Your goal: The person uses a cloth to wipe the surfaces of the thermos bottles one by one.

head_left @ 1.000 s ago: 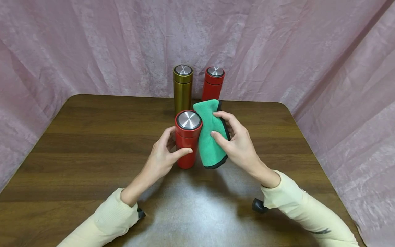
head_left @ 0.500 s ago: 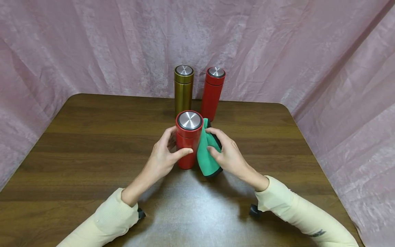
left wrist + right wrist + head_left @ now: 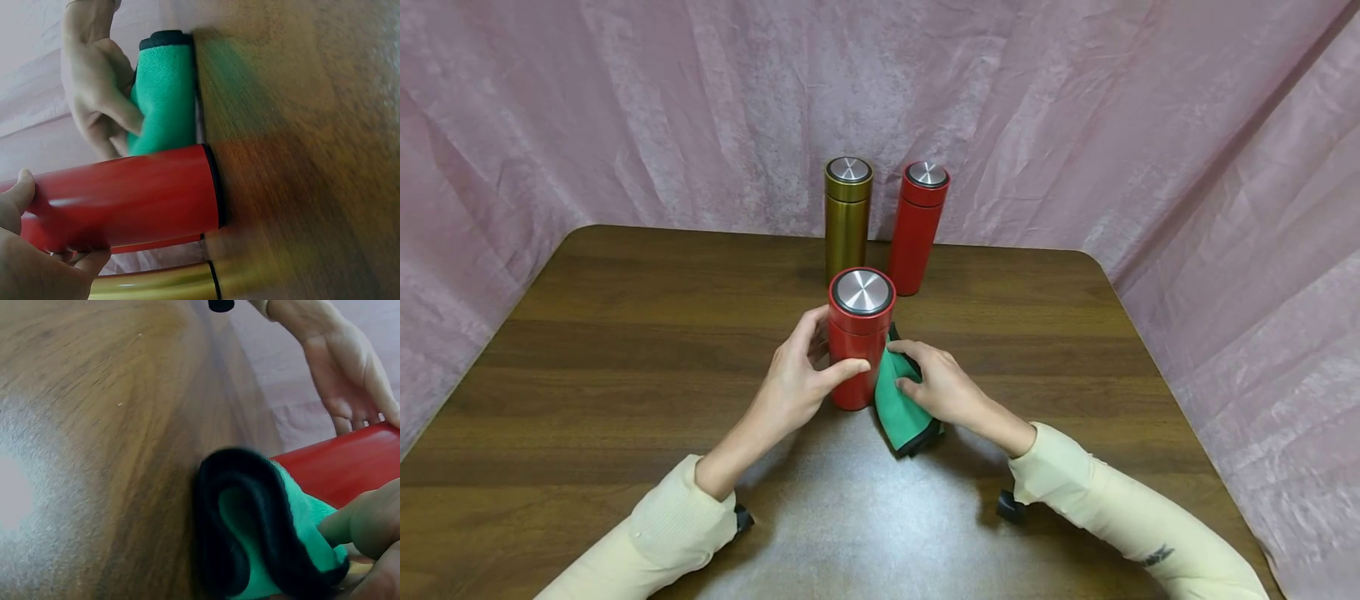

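Note:
A red thermos flask (image 3: pixel 857 346) with a brushed metal lid stands upright at the middle of the table. My left hand (image 3: pixel 793 375) grips it from the left, thumb across its front and fingers behind. On its right side, my right hand (image 3: pixel 943 385) pinches a folded green cloth (image 3: pixel 901 408) with black edging and holds it against the flask's lower side. In the left wrist view the cloth (image 3: pixel 165 100) stands beside the base of the flask (image 3: pixel 137 194). The right wrist view shows the cloth's folded black edge (image 3: pixel 240 487) close to the tabletop; part of the right hand is cut off there.
Behind the held flask stand a gold flask (image 3: pixel 847 225) and a second red flask (image 3: pixel 917 237), both upright. A brown wooden table (image 3: pixel 662 333) lies underneath, its far edge against a pink curtain (image 3: pixel 737 117). Dark wrist devices (image 3: pixel 1011 506) sit below both cuffs.
My right hand has moved down and toward me along the flask's right side with the cloth, uncovering the rear red flask. The left hand and the held flask stay nearly still.

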Demonstrator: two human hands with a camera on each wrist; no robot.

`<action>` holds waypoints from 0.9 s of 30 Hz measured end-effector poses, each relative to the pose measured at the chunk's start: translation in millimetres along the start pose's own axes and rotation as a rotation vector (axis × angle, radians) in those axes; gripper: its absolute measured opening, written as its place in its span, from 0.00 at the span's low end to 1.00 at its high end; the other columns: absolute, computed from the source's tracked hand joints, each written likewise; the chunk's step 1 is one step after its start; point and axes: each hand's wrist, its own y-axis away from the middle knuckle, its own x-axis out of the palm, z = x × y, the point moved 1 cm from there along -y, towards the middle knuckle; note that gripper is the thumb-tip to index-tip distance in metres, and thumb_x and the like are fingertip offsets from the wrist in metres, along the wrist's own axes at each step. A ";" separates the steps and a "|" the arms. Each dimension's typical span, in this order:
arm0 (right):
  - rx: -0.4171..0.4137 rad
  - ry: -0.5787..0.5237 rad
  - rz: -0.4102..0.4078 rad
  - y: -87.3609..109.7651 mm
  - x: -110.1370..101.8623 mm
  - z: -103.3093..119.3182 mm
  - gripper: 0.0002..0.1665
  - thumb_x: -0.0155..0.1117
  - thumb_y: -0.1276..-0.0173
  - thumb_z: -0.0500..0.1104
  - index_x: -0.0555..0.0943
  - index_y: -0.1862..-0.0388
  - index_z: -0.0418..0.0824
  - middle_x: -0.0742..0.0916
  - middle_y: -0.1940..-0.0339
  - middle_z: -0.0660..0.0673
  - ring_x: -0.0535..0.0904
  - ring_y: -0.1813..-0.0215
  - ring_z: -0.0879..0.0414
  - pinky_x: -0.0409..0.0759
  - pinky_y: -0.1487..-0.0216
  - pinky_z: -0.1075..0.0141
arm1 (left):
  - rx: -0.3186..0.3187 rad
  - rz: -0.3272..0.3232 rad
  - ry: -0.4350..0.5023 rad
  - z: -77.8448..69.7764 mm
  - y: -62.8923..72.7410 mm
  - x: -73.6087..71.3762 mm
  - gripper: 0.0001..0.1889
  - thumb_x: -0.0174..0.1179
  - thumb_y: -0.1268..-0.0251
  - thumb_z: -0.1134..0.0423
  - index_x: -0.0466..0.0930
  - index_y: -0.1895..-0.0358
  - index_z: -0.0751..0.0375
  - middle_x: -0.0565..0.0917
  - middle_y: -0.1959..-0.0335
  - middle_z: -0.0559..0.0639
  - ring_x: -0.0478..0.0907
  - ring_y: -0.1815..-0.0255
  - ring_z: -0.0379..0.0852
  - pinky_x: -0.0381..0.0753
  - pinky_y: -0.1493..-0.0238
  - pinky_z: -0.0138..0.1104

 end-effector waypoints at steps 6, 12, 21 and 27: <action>0.063 0.030 0.080 -2.9 1.6 -1.7 0.29 0.69 0.33 0.32 0.78 0.32 0.32 0.84 0.38 0.36 0.81 0.41 0.46 0.80 0.39 0.50 | 0.005 0.002 -0.001 0.4 -1.2 0.3 0.39 0.78 0.44 0.71 0.68 0.29 0.64 0.81 0.37 0.60 0.78 0.36 0.54 0.78 0.34 0.46; 0.102 -0.037 0.124 -4.4 -8.4 -6.0 0.29 0.70 0.30 0.36 0.78 0.30 0.39 0.82 0.33 0.37 0.78 0.37 0.46 0.79 0.38 0.48 | -0.004 0.022 0.007 -1.2 -3.0 -2.8 0.38 0.77 0.43 0.71 0.68 0.29 0.65 0.81 0.38 0.60 0.79 0.37 0.54 0.78 0.34 0.45; 0.107 -0.120 0.067 5.2 -41.2 -4.4 0.27 0.71 0.29 0.37 0.80 0.32 0.41 0.84 0.37 0.39 0.80 0.51 0.49 0.80 0.52 0.57 | -0.031 0.056 0.004 0.6 -17.7 -10.2 0.36 0.75 0.39 0.68 0.69 0.28 0.65 0.83 0.40 0.60 0.81 0.39 0.55 0.79 0.35 0.46; 0.091 -0.146 -0.022 13.3 -75.2 12.8 0.27 0.70 0.29 0.37 0.80 0.31 0.45 0.86 0.46 0.42 0.76 0.63 0.51 0.76 0.64 0.63 | -0.077 0.042 0.035 3.8 -30.0 -17.2 0.34 0.73 0.36 0.66 0.69 0.28 0.64 0.83 0.41 0.60 0.82 0.41 0.55 0.80 0.36 0.45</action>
